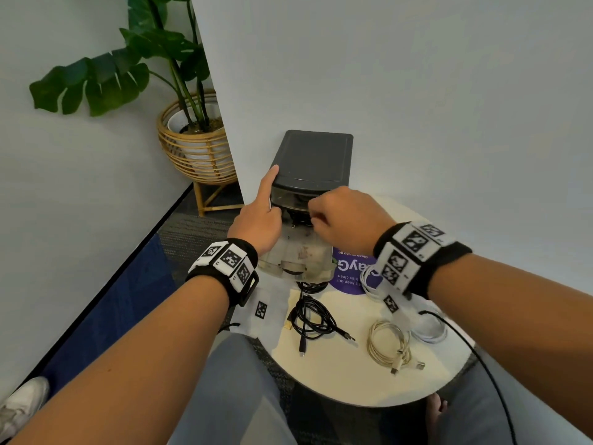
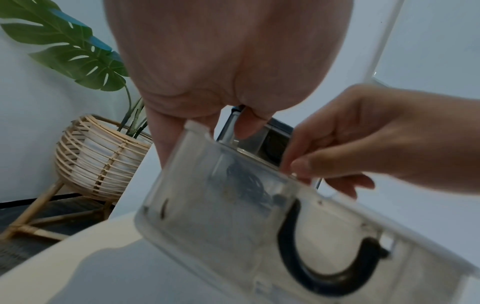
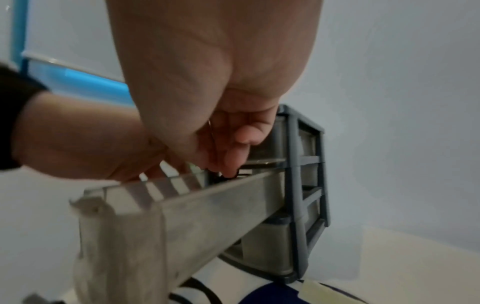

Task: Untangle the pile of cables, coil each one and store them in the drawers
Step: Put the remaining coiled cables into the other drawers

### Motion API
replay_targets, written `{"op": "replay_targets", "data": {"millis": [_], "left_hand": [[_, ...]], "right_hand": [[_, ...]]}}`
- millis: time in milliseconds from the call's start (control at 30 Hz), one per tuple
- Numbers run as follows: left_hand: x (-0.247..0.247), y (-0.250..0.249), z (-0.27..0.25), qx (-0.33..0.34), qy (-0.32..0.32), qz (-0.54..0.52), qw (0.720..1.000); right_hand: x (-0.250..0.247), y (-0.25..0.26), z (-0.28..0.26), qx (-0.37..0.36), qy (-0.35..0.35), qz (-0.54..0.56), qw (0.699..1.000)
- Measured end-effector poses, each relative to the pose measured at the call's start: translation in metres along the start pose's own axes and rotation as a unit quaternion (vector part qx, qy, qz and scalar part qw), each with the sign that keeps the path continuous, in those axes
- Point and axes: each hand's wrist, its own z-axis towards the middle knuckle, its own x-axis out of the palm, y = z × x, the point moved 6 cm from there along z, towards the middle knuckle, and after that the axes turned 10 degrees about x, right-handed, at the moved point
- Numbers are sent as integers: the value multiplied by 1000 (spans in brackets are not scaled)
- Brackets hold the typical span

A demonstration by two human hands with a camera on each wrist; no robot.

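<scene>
Black cable (image 2: 249,185) tucked down at the back of the pulled-out clear drawer (image 1: 296,252), seen dimly through the plastic, partly hidden from above by the right hand (image 1: 343,216). Right fingers (image 3: 231,162) curled together and dipped over the drawer rim, apparently on that black cable, probably pressing the coil low so the drawer can slide shut; actual pinch too blurred to confirm. Left hand (image 1: 256,223) alongside, index finger straight against the grey drawer unit (image 1: 314,159) at its front corner, other fingers folded under; likely bracing the light unit against sliding back. Drawer jutting well out over the desk (image 1: 346,380), tilted slightly down at the front. Three more waiting on the desk, each already looped: loose black cable (image 1: 313,319) just below the drawer, beige cable (image 1: 388,343) beside it, white cable (image 1: 430,329) furthest right under the right wrist. Purple sticker (image 1: 349,271) on the desk beneath. Potted plant (image 1: 189,123) in its rattan stand off to the left, beyond the wall edge
</scene>
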Motion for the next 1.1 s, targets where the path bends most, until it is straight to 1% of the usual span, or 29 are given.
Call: {"op": "replay_targets", "data": {"millis": [33,67,100,167,233,267,333,433,500,600,700,733,800,867,1000,1100], "left_hand": [[1,1,1,-2,1,0,1000],[1,2,1,-5,2,0,1000],[2,2,1,-9,3,0,1000],[5,1,0,-15,12,1,1000],[6,-1,-1,-20,14,2,1000],[6,-1,-1,-21,14,4,1000],[6,-1,-1,-21,13,7,1000],[6,-3,-2,-22,13,15,1000],[5,-4,-3,-27,12,18,999],[5,-6,-3,-30,15,19,999],[5,-4,-2,-28,11,11,999],[5,-3,-1,-28,11,5,1000],[7,-1,0,-30,9,-10,999],[8,0,0,-29,10,-18,999],[7,1,1,-23,15,-20,999],[7,2,2,-12,22,-12,1000]], "right_hand": [[-3,-10,-8,0,0,31,1000],[-3,-20,-14,2,14,53,998],[0,-30,-22,3,47,70,996],[14,-43,-38,14,160,72,984],[32,-46,-56,16,267,32,963],[41,-45,-64,9,301,-1,954],[61,-41,-72,-6,334,-55,941],[82,-36,-70,-19,337,-114,934],[85,-32,-67,-32,335,-139,932],[81,-32,-61,-38,331,-113,936],[79,-44,-50,21,373,-42,927],[76,-48,-44,48,366,-15,929],[70,-54,-30,104,312,23,944],[71,-57,-21,145,262,24,954],[92,-51,-19,172,244,12,954],[99,-46,-16,181,227,4,957]]}}
